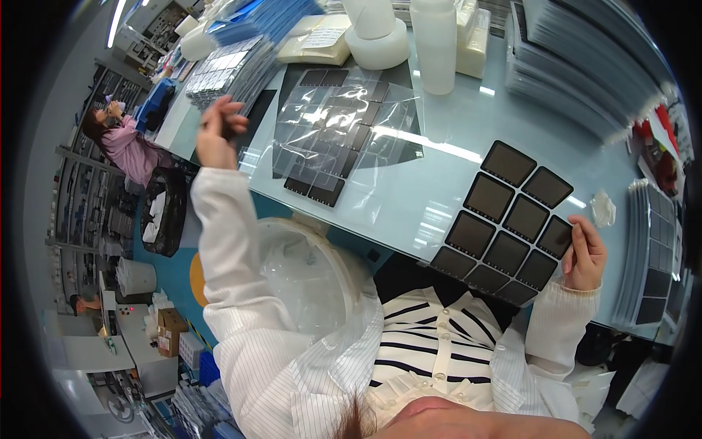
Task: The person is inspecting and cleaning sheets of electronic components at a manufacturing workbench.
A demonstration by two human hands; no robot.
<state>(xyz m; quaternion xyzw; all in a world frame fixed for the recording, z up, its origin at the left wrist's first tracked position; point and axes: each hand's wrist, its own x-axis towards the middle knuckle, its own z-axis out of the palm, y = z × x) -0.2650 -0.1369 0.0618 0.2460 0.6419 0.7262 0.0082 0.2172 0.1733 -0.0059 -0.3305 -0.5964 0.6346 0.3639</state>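
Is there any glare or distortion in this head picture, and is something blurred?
Head view: bright glare streaks cross the glossy table and the clear plastic bag; fisheye bending curves the table edge and the stacked trays near the rim; corners are black; the left hand looks slightly blurred, the right hand sharp.

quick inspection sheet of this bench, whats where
surface: pale glossy table, glare streaks
job's things: dark square panels in a grid at the near edge; more dark panels under a clear plastic sheet
clutter: white bottle, white tape roll, stacked trays far side
hands: right hand touches the grid's right edge; left hand raised at the table's left, pinching something small, unclear
cables: nothing seen
surroundings: another person at shelving, black bin on floor
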